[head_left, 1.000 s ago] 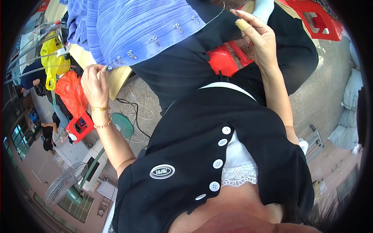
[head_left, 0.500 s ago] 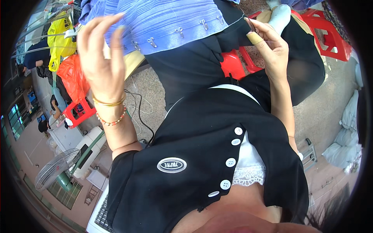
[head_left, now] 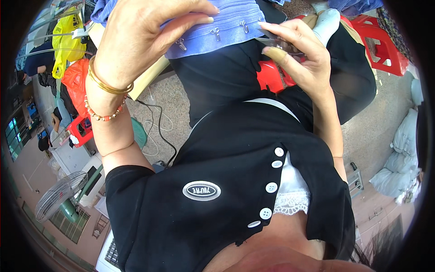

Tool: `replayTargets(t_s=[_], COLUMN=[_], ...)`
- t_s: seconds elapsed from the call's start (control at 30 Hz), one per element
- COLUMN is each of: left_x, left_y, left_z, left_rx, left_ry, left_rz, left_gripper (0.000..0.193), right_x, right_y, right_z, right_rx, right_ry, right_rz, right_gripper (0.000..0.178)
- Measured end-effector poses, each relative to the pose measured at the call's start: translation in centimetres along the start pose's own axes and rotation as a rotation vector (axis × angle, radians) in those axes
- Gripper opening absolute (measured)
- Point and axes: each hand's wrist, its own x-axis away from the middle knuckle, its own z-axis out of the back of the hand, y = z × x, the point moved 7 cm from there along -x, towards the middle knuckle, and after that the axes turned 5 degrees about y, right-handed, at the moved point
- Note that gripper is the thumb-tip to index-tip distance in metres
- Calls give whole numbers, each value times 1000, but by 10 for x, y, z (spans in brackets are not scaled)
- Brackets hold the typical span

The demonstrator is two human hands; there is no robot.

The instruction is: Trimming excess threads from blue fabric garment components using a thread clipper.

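Note:
Blue ribbed garment (head_left: pixel 235 13) lies across my lap, with a row of silvery metal hooks (head_left: pixel 244 26) along its near edge. Over its left part reaches my left hand (head_left: pixel 140 36), thumb and forefinger stretched out and slightly apart, nothing visible between them. Its other fingers are hidden. My right hand (head_left: pixel 301 50) is closed round small dark metal thread snips (head_left: pixel 272 40), whose blades point left at the garment's right corner. Yellowish tape wraps the right thumb. The fingers hide most of the snips.
Red plastic stools (head_left: pixel 378 45) stand at the right and under my legs. Yellow (head_left: pixel 68 45) and red plastic bags (head_left: pixel 74 77) hang at the left, near a standing fan (head_left: pixel 61 195). A black cable (head_left: pixel 158 131) runs over the floor. White sacks (head_left: pixel 398 158) lie at far right.
My left hand has moved right and away from me, over the garment. The right hand has come left to the garment's corner, and the snips' blades now show.

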Motion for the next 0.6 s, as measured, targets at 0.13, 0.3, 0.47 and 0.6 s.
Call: replayTargets(t_s=[0.13,0.3,0.47,0.6], left_x=[-30,-22,-20,-22], left_y=[28,28,30,41], left_z=[-23,-16,-17,-11], left_rx=[-963,-902,-870,-892], left_ry=[-642,-510,-487,-334], left_rz=[518,700,727,721], left_gripper=[19,14,11,10], right_x=[-16,-28,-40,-40], right_y=[-14,-23,-40,-38], right_z=[-11,-16,-18,-16], right_rx=[41,131,115,91], right_ry=[-11,-95,-57,-16], right_rz=[76,56,82,64], right_gripper=[41,43,46,45])
